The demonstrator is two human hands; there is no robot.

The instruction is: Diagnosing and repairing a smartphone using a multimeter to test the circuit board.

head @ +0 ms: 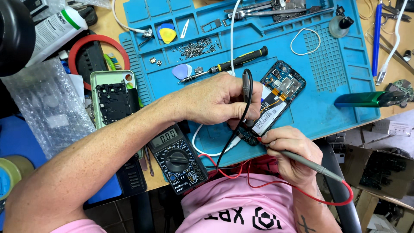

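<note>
- Head view: opened phone (276,97) flat on blue mat (336,64), circuitry exposed for probing.
- Left hand (220,101) closed around black probe (246,86), upright beside phone.
- Right hand (289,151) pinching red probe (302,159), tip at phone's lower end.
- Multimeter (179,159) left of phone, dial readable.

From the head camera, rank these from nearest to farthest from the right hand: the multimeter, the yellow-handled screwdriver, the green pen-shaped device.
From the right hand:
1. Multimeter, to its left, at the mat's lower edge.
2. Yellow-handled screwdriver, up-left on the mat.
3. Green pen-shaped device, far right, at the mat's edge.
</note>
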